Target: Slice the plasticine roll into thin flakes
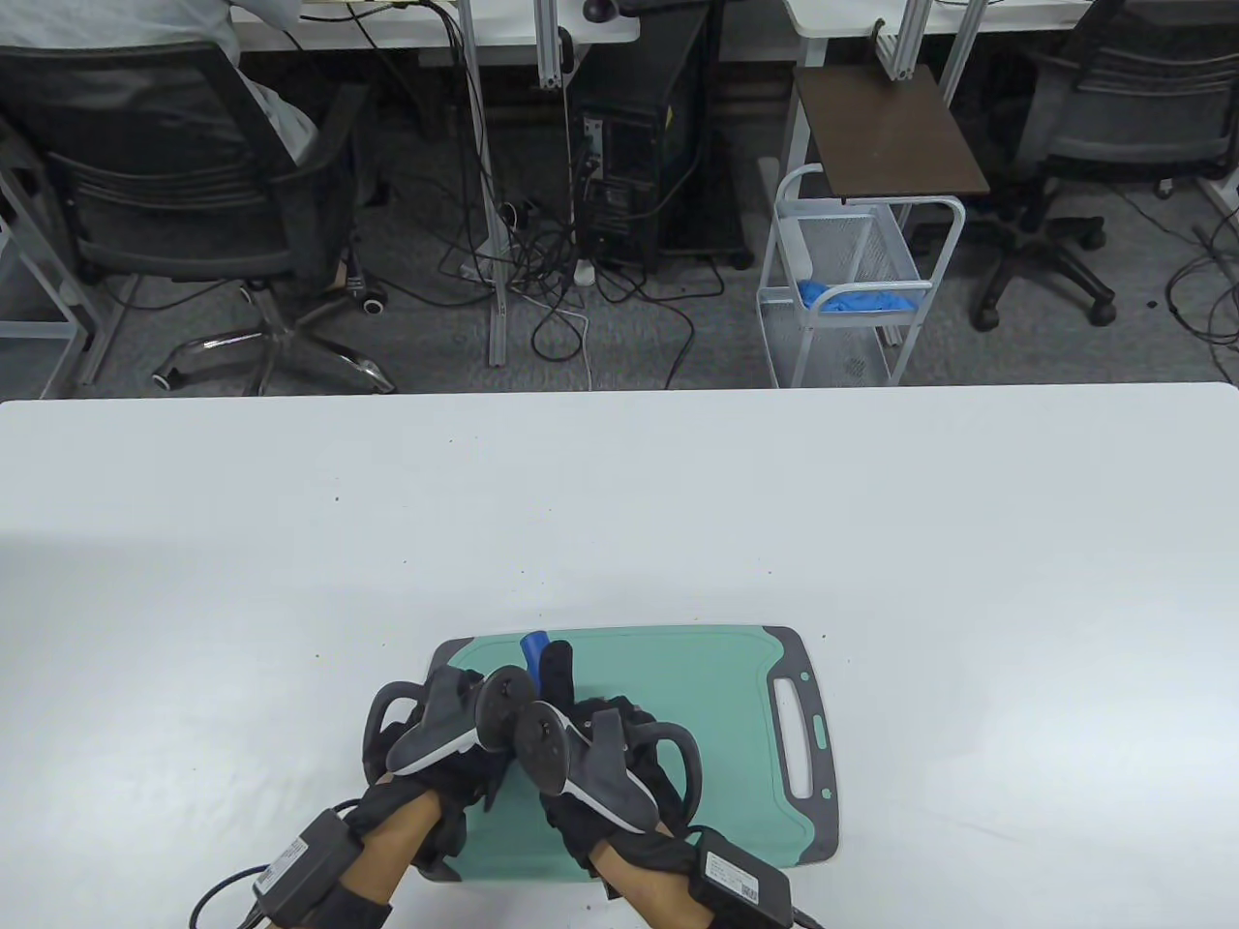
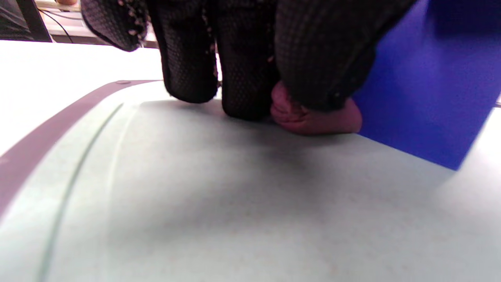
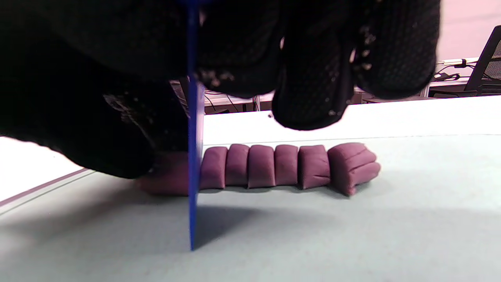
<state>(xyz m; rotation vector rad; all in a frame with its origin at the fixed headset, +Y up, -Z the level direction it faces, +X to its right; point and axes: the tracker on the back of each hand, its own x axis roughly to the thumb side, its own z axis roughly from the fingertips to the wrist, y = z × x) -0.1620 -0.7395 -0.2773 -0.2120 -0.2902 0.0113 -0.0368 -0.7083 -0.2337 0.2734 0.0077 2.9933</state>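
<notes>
A purple plasticine roll [image 3: 168,178] lies on the green cutting board [image 1: 697,697]. My right hand [image 1: 600,750] grips a blue plastic cutter [image 3: 193,156] upright, its edge down on the board through the roll. Several cut slices [image 3: 289,164] lie in a row to the cutter's right in the right wrist view, still touching. My left hand [image 1: 450,721] presses its fingertips [image 2: 242,86] on the roll's uncut end [image 2: 317,119], right beside the blade [image 2: 422,90]. In the table view the trackers hide the roll, and only the cutter's tip [image 1: 532,644] shows.
The board has a grey rim and a handle slot [image 1: 799,740] on its right end. It lies near the front edge of the white table [image 1: 619,503]. Chairs, a wire cart and cables stand on the floor beyond the table.
</notes>
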